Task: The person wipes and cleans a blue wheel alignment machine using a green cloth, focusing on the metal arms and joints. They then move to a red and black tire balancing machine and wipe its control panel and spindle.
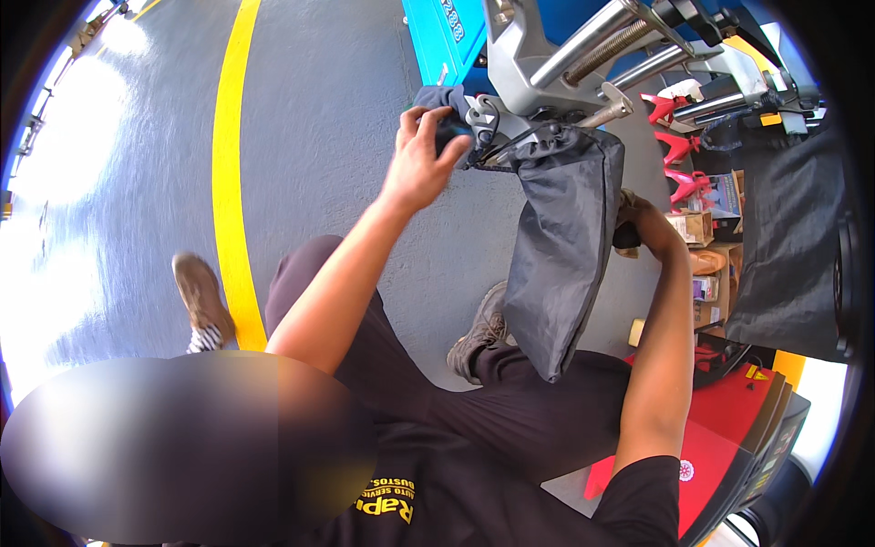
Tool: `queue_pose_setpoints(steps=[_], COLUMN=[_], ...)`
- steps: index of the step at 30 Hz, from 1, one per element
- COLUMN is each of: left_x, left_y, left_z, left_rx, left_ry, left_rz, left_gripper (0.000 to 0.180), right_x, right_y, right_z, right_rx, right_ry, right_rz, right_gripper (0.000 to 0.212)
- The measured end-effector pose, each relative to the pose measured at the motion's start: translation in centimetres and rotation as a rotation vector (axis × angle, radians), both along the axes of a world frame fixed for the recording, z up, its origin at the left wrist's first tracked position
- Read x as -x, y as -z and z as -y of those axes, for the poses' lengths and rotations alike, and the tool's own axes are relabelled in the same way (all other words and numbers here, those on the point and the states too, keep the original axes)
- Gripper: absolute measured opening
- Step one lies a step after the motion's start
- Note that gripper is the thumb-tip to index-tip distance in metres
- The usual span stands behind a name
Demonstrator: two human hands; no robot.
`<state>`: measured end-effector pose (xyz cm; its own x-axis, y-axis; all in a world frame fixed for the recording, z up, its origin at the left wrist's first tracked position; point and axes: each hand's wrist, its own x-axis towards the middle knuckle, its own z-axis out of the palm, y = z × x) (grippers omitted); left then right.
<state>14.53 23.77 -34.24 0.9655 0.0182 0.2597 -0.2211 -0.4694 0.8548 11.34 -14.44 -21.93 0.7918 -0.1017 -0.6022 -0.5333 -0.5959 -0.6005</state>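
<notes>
A grey metal clamp (524, 77) with chrome rods and a threaded screw stands at the upper middle, against a blue cabinet (447, 41). From its lower end hangs a long black fabric bag (561, 246). My left hand (424, 159) is at the clamp's left end, fingers and thumb curled round a small dark object (448, 132) that I cannot make out. A grey cloth (441, 97) lies just above those fingers. On the far side of the bag, my right hand (652, 228) is bent inward with a dark and tan thing at its fingers, which are mostly hidden.
A yellow line (235, 182) runs along the grey floor at left. On the right are red stands (674, 146), cardboard boxes (697, 228), another black bag (788, 246) and a red machine (729, 419). My shoe (480, 333) is below the black bag.
</notes>
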Motion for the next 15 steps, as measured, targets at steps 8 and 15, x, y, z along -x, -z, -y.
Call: queue_pose_setpoints(steps=[8,15], left_x=[-4.4,-7.0], left_y=[2.0,1.6], left_z=[1.0,-3.2], left_rx=[0.026,-0.175], left_ry=[-0.176,0.279], left_rz=[0.035,0.095], left_gripper=[0.039,0.039], right_x=[0.1,0.7], right_y=[1.4,1.9], right_z=[2.7,3.9], right_rx=[-0.040,-0.058], right_ry=[0.006,0.046], right_rz=[-0.001,-0.019], right_gripper=[0.035,0.037])
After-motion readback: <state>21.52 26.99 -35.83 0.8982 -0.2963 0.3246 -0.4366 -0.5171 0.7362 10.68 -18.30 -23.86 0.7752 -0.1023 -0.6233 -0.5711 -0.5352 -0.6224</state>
